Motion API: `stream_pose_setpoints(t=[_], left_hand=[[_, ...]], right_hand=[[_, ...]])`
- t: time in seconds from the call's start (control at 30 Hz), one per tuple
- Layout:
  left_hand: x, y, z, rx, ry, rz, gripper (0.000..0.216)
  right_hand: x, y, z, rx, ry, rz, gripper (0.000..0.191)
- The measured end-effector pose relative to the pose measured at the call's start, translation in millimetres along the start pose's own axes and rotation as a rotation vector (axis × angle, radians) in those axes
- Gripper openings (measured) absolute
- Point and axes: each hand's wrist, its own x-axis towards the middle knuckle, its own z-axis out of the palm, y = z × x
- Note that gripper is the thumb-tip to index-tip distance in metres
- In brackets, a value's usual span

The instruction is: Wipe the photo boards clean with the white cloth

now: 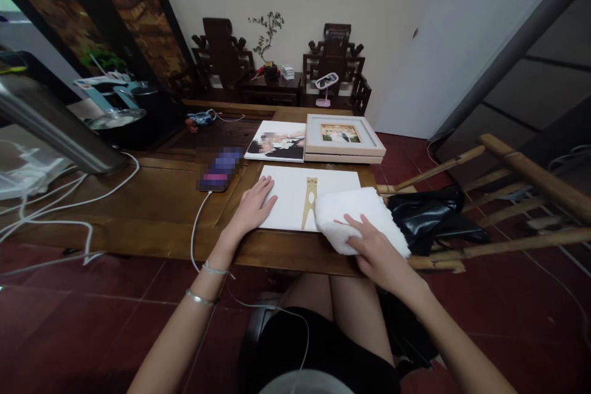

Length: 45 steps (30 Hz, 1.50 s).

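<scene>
Right hand (376, 249): palm down, fingers spread flat on a white fluffy cloth (357, 217), pressing on it rather than gripping; nothing closed in the fingers. The cloth sits on the near right corner of a white board (295, 194) and hangs slightly past the tabletop (152, 209) edge.

Left hand (252, 206): flat, fingers extended and loose, resting on the near left corner of the white board. Holding nothing. Two thin bracelets (203, 298) on that forearm.

White board lies flat at the near edge of the tabletop, between the two hands. A tan wooden clip-shaped piece (309, 200) lies on it, just left of the cloth, touching or nearly touching it; can't tell which.

Behind the board: a printed photo (277, 141) lying flat, and right of it, just beside, a framed picture (344, 135) stacked on a second frame.

Left of the board: a phone (220, 169), screen lit, with a white cable (196, 228) running off the near tabletop edge.

Right of the board, off the tabletop: a black bag (431, 212) resting on a bamboo frame (517, 197).

Far left of the board: loose white cables (55, 209) and a metal cylinder (50, 120). Far behind it, against the wall: dark wooden chairs (221, 58) and a small potted plant (268, 43).

Person is seated, knees below the near tabletop edge, red tile floor (69, 326) underneath.
</scene>
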Motion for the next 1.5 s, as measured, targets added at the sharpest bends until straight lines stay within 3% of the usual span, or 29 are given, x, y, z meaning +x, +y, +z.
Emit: stream_pose_setpoints(t=[0.33,0.53,0.73,0.87,1.0,1.13,1.27,1.5], left_hand=[[0,1,-2,0.015,-0.015,-0.001,0.05],[-1,3,-3,0.014,-0.008,0.004,0.049],[-1,4,-3,0.016,-0.015,-0.01,0.049],[-1,5,-4,0.018,-0.019,-0.006,0.05],[-1,6,-4,0.025,-0.021,-0.002,0.049],[-1,6,-4,0.031,-0.012,0.0,0.049],[-1,6,-4,0.031,-0.013,-0.001,0.049],[-1,5,-5,0.022,-0.02,-0.011,0.05]], right_hand=[[93,60,-26,-0.096,-0.068,0.117,0.036],[120,75,-35,-0.097,-0.076,0.151,0.038],[101,57,-38,-0.097,-0.098,0.144,0.035],[58,30,-35,-0.058,-0.129,0.119,0.035],[9,1,-33,-0.012,-0.134,0.052,0.046],[-14,-12,-30,0.01,-0.157,0.034,0.049],[4,1,-25,0.03,-0.105,0.047,0.049],[77,44,-22,-0.093,-0.062,0.141,0.035]])
